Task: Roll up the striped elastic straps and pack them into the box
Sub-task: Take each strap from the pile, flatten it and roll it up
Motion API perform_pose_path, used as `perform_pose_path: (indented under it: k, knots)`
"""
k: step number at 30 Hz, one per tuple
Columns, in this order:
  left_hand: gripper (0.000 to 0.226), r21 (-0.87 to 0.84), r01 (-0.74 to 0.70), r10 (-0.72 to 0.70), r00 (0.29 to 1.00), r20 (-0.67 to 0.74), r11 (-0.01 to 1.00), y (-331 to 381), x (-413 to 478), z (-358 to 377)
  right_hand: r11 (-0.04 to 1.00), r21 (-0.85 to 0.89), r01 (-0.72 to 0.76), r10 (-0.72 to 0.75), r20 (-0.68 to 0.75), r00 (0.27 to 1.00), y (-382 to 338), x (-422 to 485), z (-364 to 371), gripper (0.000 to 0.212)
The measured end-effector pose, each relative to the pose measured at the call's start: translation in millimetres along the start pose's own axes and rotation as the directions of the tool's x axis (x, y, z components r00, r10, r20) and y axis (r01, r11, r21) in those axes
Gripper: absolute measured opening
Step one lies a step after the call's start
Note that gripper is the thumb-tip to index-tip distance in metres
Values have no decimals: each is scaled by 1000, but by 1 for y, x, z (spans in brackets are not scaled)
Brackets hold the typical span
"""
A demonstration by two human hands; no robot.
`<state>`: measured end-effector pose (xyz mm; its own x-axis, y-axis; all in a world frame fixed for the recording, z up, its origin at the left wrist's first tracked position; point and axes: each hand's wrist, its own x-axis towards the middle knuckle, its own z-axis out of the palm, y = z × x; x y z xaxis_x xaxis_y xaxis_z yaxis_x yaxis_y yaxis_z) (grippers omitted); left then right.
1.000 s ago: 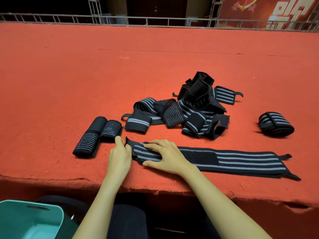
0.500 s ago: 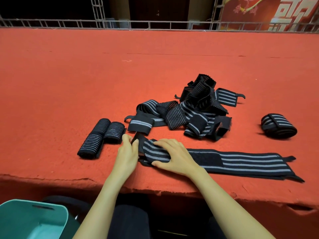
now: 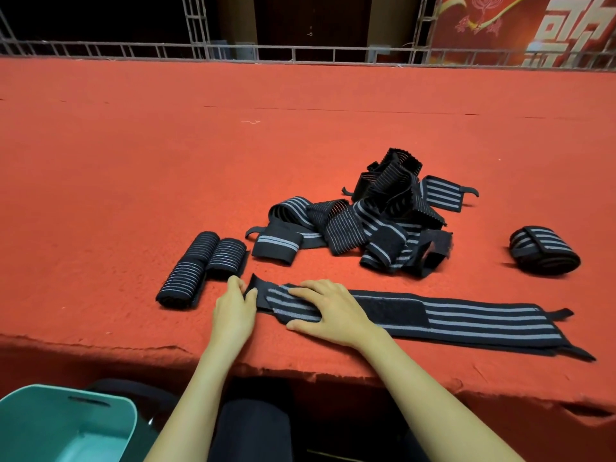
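- At the near-left end of the flat strap, the left hand has its fingertips curled round the turned-up tip of the webbing, pinching it as if to start the first fold
- Just right of that tip, the right hand lies on top of the flat strap with fingers straight and spread, pressing it to the red table cover; it grips nothing
- From the hands, the flat strap runs rightward along the table's near edge, stripes up, with a dark hook-and-loop patch just past the right hand and a thin loop at its far-right end
- Judging by how it lies, the webbing is light, soft and stretchy, with no stiffness of its own; a roll will likely spring open unless its core is tight, so the tip is the place to take hold, thumbs tucking it under and rolling toward the loop end
- That fuzzy patch will probably grab the fabric, which could close the roll or snag it crooked
- Behind the flat strap sits a tangled pile of loose straps; behind and left of its tip lie two rolled straps, touching each other; behind its right end, well apart, is one more rolled strap
- Below and left of the flat strap, off the table, stands a teal box, with no strap visible in the part shown
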<state>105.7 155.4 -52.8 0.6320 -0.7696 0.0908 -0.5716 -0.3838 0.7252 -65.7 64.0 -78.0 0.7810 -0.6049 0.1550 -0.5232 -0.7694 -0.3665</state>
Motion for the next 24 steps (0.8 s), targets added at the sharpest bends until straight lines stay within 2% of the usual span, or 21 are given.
perform_pose_path:
  k: [4,7,9,13,17,20,21,23,24]
  knots:
    - [18,-20,52,-52,999,-14,998,-6,5,4,1000,-11,8,-8,16,1000,-2,-2,-1,72]
    - [40,136,145,-148,989,9,980,-10,8,6,999,-36,41,-39,58,998,-3,-4,-2,67]
    - [51,219,209,-218,976,16,953,-8,6,5,998,-33,46,-44,75,996,-3,-4,-3,71]
    - [53,183,249,-262,964,52,951,-3,4,5,999,-20,40,-38,71,997,-1,-3,-3,76]
    - [27,-216,210,-225,973,-46,953,0,-2,5,999,-4,44,-44,61,997,-1,-4,-2,74]
    - [35,-483,144,-222,969,-109,864,6,-12,7,999,9,43,-44,46,998,0,-5,-2,74]
    - [40,-603,136,-255,960,-116,786,8,-14,9,999,15,44,-44,40,998,1,-5,-1,74]
    - [47,-847,145,-360,931,-59,512,15,-19,15,999,25,46,-47,21,999,2,-5,0,74]
    - [48,-909,155,-400,917,-14,387,18,-19,19,998,31,47,-47,11,999,3,-4,1,74]
